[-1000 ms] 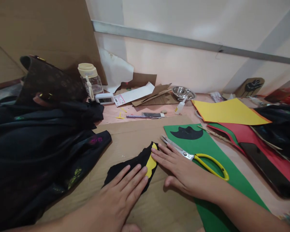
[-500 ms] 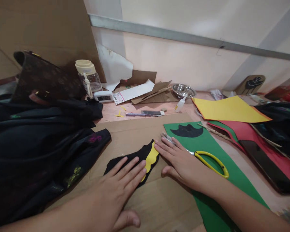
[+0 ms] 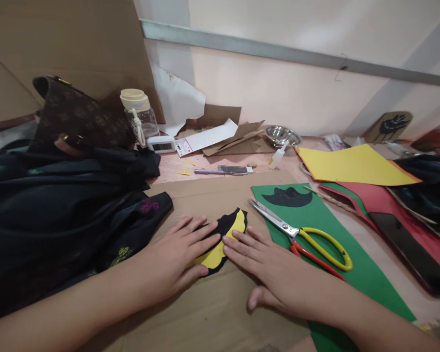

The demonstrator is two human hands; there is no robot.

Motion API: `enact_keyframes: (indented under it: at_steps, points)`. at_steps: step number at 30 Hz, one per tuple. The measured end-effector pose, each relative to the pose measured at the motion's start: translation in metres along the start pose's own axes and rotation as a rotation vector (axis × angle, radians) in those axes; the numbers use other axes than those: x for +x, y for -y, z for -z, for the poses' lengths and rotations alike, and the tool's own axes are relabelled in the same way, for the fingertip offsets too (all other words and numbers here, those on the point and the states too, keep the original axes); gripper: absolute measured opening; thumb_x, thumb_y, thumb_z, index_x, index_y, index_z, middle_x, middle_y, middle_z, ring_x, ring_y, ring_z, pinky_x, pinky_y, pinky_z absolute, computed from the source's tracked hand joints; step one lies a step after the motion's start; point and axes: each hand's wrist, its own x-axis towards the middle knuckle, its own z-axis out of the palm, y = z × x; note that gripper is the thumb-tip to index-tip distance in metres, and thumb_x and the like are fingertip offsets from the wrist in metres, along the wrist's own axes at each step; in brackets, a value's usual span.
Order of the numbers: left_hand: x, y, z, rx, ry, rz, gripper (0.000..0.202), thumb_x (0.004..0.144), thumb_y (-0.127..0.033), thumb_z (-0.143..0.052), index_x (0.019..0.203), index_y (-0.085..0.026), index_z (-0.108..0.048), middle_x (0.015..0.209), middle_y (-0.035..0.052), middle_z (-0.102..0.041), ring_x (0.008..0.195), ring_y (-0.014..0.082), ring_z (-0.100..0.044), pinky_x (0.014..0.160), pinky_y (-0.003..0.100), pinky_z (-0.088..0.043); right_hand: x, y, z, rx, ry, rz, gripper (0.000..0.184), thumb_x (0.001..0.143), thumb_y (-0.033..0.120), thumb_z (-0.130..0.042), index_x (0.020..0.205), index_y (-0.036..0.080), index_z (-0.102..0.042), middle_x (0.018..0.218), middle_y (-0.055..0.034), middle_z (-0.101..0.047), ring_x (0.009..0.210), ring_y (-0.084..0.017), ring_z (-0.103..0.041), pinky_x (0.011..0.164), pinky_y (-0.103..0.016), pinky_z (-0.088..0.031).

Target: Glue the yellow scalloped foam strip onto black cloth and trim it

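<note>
A black foam cutout with a scalloped yellow piece (image 3: 230, 231) on top lies on a brown cardboard sheet (image 3: 209, 303). My left hand (image 3: 176, 254) lies flat on its left part, fingers spread and pressing down. My right hand (image 3: 267, 266) lies flat beside it, fingertips touching the yellow piece's right edge. Neither hand grips anything. Just right of my right hand, yellow-handled scissors (image 3: 308, 234) rest on a green foam sheet (image 3: 337, 264), which also carries a black bat-like cutout (image 3: 288, 197).
Dark cloth (image 3: 58, 205) and a patterned bag (image 3: 80, 117) fill the left. At the back stand a bottle (image 3: 141, 117), a small white clock (image 3: 162, 144), cardboard scraps, a steel bowl (image 3: 282, 135) and a glue bottle (image 3: 277, 156). Yellow (image 3: 355, 166) and red foam sheets and a phone (image 3: 410, 254) lie right.
Both hands have slid left and closer together over the cutout. More of the yellow piece shows now. My right hand has left the scissors, uncovering their blades and a red handle.
</note>
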Motion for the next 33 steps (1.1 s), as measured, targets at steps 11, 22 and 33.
enact_keyframes:
  at_steps: [11, 22, 33]
  points:
    - [0.001, 0.002, 0.004, 0.009, 0.016, 0.006, 0.056, 0.102, -0.046, -0.057, 0.154, -0.031, -0.049, 0.167, 0.0057, -0.038, 0.156, 0.0341, -0.032, 0.127, 0.058, -0.028, 0.002, -0.043, -0.012, -0.217, -0.268, -0.083, 0.080, 0.099, 0.056, -0.061, 0.161, 0.012, -0.036, 0.166, -0.0146, -0.036, 0.157, -0.034, -0.026, 0.128, -0.061, -0.025]
    - [0.001, 0.001, 0.004, 0.037, 0.049, 0.023, 0.058, 0.102, -0.045, -0.056, 0.157, -0.032, -0.044, 0.169, 0.0037, -0.034, 0.157, 0.0340, -0.029, 0.127, 0.059, -0.028, 0.004, -0.025, -0.006, -0.166, -0.198, -0.105, 0.081, 0.098, 0.059, -0.061, 0.162, 0.015, -0.035, 0.168, -0.0064, -0.033, 0.160, -0.033, -0.015, 0.130, -0.061, -0.017]
    - [0.001, 0.002, 0.002, 0.070, 0.055, 0.018, 0.057, 0.104, -0.047, -0.052, 0.157, -0.031, -0.044, 0.169, 0.0044, -0.033, 0.157, 0.0341, -0.029, 0.127, 0.059, -0.028, 0.009, -0.030, -0.003, -0.216, -0.255, -0.231, 0.080, 0.098, 0.051, -0.065, 0.161, 0.012, -0.036, 0.168, -0.0130, -0.030, 0.159, -0.038, -0.017, 0.126, -0.068, -0.020]
